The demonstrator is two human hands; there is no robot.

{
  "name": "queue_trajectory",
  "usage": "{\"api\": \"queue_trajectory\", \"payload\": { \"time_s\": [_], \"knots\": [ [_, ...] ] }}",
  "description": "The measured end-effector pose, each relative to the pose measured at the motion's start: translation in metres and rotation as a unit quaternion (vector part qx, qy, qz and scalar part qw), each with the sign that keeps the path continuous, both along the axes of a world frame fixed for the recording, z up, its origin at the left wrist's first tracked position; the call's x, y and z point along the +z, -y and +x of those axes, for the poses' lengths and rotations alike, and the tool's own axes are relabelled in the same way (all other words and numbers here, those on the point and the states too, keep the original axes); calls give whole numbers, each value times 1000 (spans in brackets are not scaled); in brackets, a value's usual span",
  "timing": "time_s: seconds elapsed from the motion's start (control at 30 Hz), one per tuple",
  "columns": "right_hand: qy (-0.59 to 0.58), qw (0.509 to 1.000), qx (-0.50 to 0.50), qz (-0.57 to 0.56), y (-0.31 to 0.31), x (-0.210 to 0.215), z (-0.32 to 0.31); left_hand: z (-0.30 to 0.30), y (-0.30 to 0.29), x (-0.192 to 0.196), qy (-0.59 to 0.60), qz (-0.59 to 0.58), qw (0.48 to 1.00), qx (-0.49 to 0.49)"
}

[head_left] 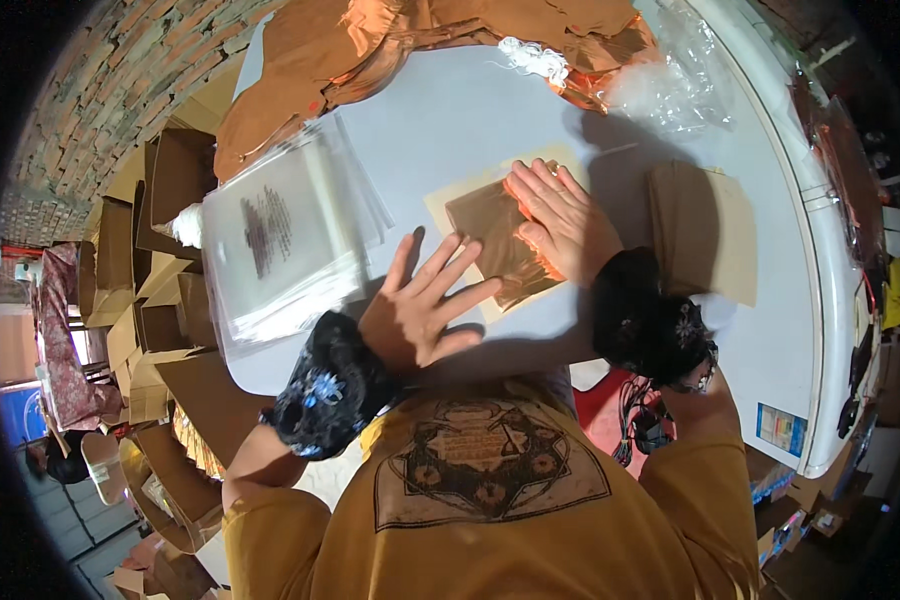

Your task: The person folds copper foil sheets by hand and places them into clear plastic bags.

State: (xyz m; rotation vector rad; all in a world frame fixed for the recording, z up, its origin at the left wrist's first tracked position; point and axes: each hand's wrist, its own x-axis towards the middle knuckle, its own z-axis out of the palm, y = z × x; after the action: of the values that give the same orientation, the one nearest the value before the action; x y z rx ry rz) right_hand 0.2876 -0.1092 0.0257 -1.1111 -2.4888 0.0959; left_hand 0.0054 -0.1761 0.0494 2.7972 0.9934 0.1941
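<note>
A folded copper-coloured shiny foil sheet (495, 235) lies on a tan card (438, 212) in the middle of the table. My right hand (567, 225) rests flat along the foil's right side, fingers stretched out over its bright, ragged orange edge. Spread wide, my left hand (420, 305) is at the foil's lower left corner with nothing in it; whether its fingertips touch the foil I cannot tell. To its left is a stack of clear plastic bags (290, 235) with dark printing. More tan cards (705, 230) are piled on the right.
Loose copper foil (310, 60) heaps along the table's far edge, with white string (533, 62) and a crumpled clear plastic bag (680, 85) beside it. Open cardboard boxes (175, 190) stand off the left side. The pale table (400, 120) has a rounded white rim at right.
</note>
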Motion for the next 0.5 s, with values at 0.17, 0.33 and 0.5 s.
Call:
{"api": "queue_trajectory", "payload": {
  "time_s": [0.17, 0.33, 0.5],
  "knots": [
    [1, 1000, -9, 12, 1, -4, 0, 0, 33, 9, -34, 19, 998, 41],
    [1, 1000, -6, 28, 1, -5, 1, 48, 31, -11, 77, 69, 994, 28],
    [-4, 1000, -7, 18, 3, -2, -1, 45, 28, -17, 110, 26, 993, 33]
  ]
}}
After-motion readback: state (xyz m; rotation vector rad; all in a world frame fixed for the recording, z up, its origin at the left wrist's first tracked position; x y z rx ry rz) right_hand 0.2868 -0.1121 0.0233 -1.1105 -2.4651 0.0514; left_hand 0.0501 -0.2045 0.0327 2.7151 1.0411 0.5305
